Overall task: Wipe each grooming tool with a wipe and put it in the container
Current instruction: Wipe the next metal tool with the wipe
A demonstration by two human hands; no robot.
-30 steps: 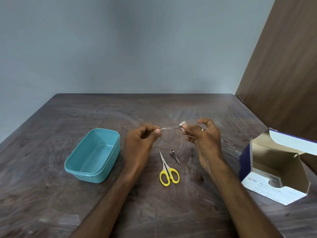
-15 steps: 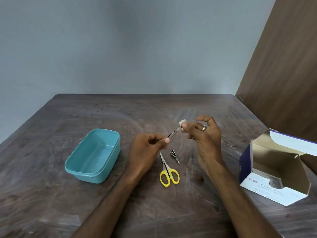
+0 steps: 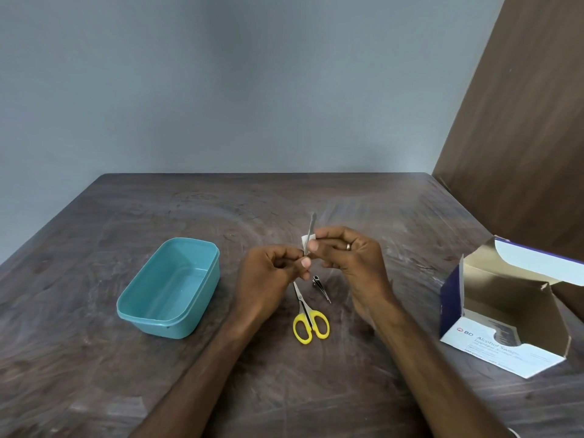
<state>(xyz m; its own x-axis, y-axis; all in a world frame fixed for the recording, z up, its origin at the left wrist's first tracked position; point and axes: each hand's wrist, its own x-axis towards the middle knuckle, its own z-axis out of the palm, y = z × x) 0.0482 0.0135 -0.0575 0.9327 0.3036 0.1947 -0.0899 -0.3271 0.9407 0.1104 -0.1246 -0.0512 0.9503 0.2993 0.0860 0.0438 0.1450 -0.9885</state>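
My left hand pinches the lower end of a thin metal grooming tool that points up and away above the table. My right hand pinches a small white wipe around the tool's shaft just above my left fingers. On the table below my hands lie small scissors with yellow handles and a small metal nail clipper. A teal plastic container stands to the left with nothing in it.
An open cardboard box of alcohol swabs stands at the right on the dark wooden table. A brown wooden panel rises at the back right. A grey wall is behind the table.
The metal tool has swung from lying sideways between my hands to pointing upright. My right hand with the wipe has slid down the shaft toward my left fingers.
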